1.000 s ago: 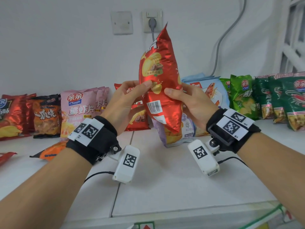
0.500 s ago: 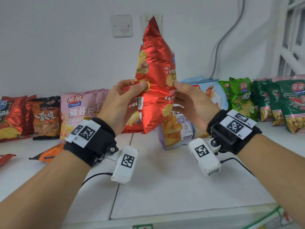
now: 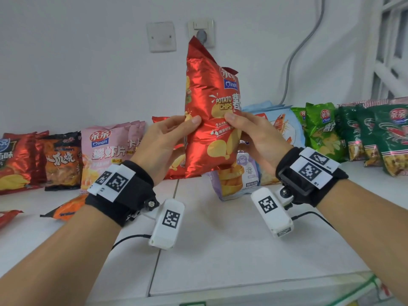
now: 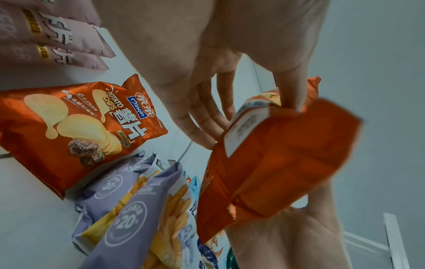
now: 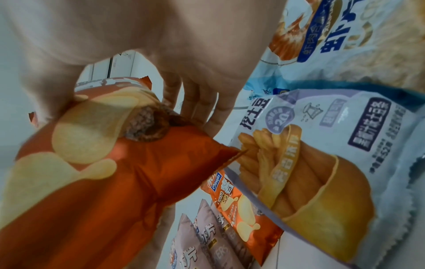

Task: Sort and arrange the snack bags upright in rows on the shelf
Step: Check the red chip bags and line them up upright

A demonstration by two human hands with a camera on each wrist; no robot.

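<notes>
Both hands hold a red potato chips bag [image 3: 209,120] upright in the air above the white shelf [image 3: 220,250], its printed front facing me. My left hand [image 3: 167,138] pinches its left edge with thumb in front and fingers behind. My right hand [image 3: 254,135] pinches the right edge the same way. In the left wrist view the red bag [image 4: 271,172] hangs below the left hand's fingers [image 4: 207,116]. The right wrist view has the red bag [image 5: 115,172] under the thumb. A second red chips bag [image 4: 76,123] leans against the wall behind.
Bags stand along the wall: dark red [image 3: 15,160] and orange-brown [image 3: 61,160] at left, pink [image 3: 103,151], purple [image 3: 238,177] and light blue [image 3: 280,127] in the middle, green ones [image 3: 353,133] at right. An orange bag [image 3: 66,208] lies flat at left.
The two hands have turned the red bag about its upright axis: its barcode back faced me earlier, and its printed front faces me now. It stays in the air between the hands.
</notes>
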